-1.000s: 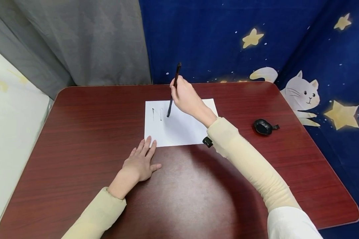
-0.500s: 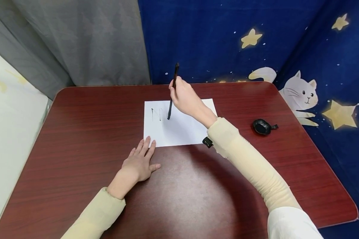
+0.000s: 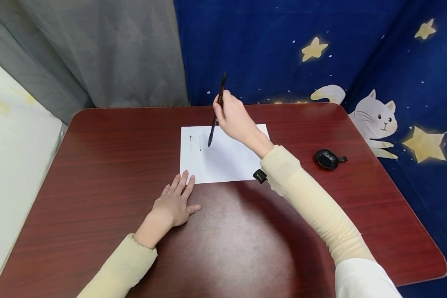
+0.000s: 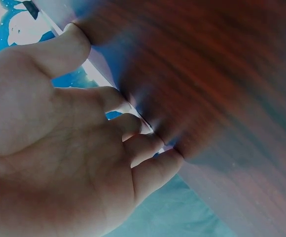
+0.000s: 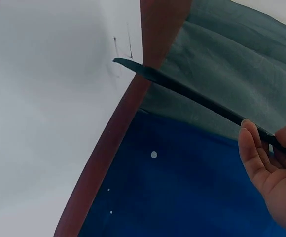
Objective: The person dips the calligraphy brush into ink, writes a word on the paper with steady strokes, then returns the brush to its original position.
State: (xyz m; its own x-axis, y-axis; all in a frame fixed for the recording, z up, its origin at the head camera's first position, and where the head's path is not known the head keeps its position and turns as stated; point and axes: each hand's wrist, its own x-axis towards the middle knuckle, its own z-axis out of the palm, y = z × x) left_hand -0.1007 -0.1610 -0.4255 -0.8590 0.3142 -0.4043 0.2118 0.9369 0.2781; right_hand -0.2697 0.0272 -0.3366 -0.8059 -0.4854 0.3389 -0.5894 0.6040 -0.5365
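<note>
My right hand [image 3: 235, 118] pinches a dark writing brush [image 3: 212, 131] well up its handle, tip downward over a white sheet of paper [image 3: 232, 163]. In the right wrist view the tip of the brush [image 5: 128, 64] is close to thin dark strokes [image 5: 116, 45]; I cannot tell whether it touches the paper. These strokes [image 3: 200, 143] stand at the sheet's upper left. My left hand [image 3: 173, 205] lies with fingers spread, fingertips on the paper's near left corner. In the left wrist view the left hand [image 4: 74, 128] has its palm showing, fingertips pressed down.
A small black ink dish [image 3: 327, 159] with a short handle sits to the right on the dark red table [image 3: 108, 165]. Behind the table hang a grey curtain [image 3: 115, 54] and a blue one with stars [image 3: 246, 49]. A white surface [image 3: 15, 157] stands at the left.
The brush tip first went slightly nearer to me, then back up, and the right hand has risen a little up and to the right. The left hand stays in place.
</note>
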